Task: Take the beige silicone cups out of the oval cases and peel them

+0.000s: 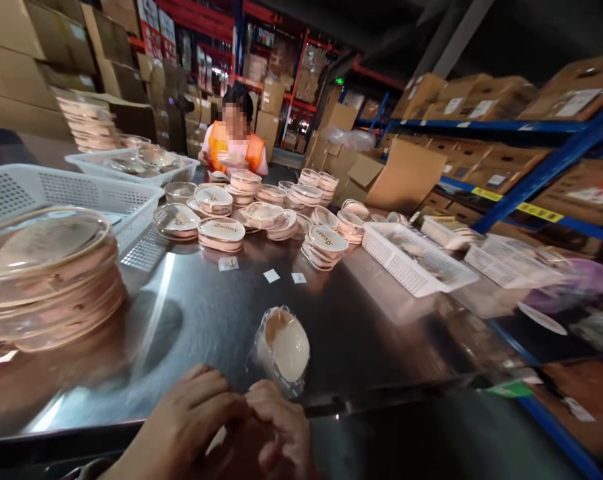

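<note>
Both hands are low at the table's front edge, fingertips close together. My left hand [196,417] has its fingers curled, with a small pale patch showing beneath them. Beside it, my right hand [284,423] is curled too; what either one grips, if anything, is hidden. Just beyond the right hand, a cream oval piece in clear plastic wrap [288,347] rests on the dark shiny table [201,313]. Farther back lie two small white paper squares [271,275] and a small clear packet [228,264]. Stacks of round, lettered pieces [221,230] stand behind them.
Large clear-lidded round containers [46,280] are stacked at left, near white baskets [71,187]. Another white basket [416,260] sits at right. Across the table is a person in an orange vest [254,152]. Shelves with cartons [501,100] line the right side.
</note>
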The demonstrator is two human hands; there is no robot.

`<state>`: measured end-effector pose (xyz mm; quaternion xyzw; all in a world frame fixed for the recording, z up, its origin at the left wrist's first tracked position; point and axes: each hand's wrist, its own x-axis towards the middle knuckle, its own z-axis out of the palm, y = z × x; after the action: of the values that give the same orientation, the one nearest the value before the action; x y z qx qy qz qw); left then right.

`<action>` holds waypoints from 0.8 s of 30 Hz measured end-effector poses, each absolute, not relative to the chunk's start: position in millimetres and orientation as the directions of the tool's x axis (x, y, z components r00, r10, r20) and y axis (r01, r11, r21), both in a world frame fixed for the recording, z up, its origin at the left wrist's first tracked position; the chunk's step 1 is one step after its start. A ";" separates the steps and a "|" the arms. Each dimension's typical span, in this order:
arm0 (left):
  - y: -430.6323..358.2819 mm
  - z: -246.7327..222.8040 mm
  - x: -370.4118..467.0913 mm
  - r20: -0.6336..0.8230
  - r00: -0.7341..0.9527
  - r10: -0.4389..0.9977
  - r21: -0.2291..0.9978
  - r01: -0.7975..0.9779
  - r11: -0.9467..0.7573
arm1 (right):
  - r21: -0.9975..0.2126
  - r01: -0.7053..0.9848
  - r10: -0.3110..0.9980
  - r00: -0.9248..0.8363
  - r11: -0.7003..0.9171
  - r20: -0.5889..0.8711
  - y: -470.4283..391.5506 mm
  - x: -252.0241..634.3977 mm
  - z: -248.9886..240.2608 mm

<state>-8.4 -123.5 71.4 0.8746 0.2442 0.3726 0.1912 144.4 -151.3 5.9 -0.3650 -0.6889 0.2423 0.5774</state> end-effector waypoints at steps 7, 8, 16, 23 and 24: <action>-114.5 65.8 23.6 0.231 0.673 0.703 0.802 0.277 -0.529 | -0.924 0.165 0.883 0.277 0.344 0.378 -179.3 161.3 -22.3; -97.2 62.2 27.9 0.146 0.690 0.709 0.823 0.314 -0.474 | -0.936 0.154 0.892 0.286 0.318 0.350 -179.8 165.4 -22.0; 43.5 30.3 77.0 -0.106 0.592 0.799 0.764 0.563 -0.315 | -0.959 0.184 0.906 0.327 0.218 0.269 -185.7 190.2 -43.7; 41.9 17.9 113.9 -0.279 0.634 0.722 0.692 0.653 -0.306 | -0.975 0.179 0.935 0.304 0.134 0.184 -184.8 209.7 -47.7; 40.9 18.0 113.3 -0.294 0.621 0.727 0.691 0.663 -0.287 | -0.981 0.149 0.939 0.304 0.120 0.161 -183.7 210.3 -44.1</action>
<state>113.3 40.9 18.0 0.8014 0.4336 0.0388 0.4102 210.3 -183.7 -44.1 -0.5674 -0.4795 0.3436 0.5745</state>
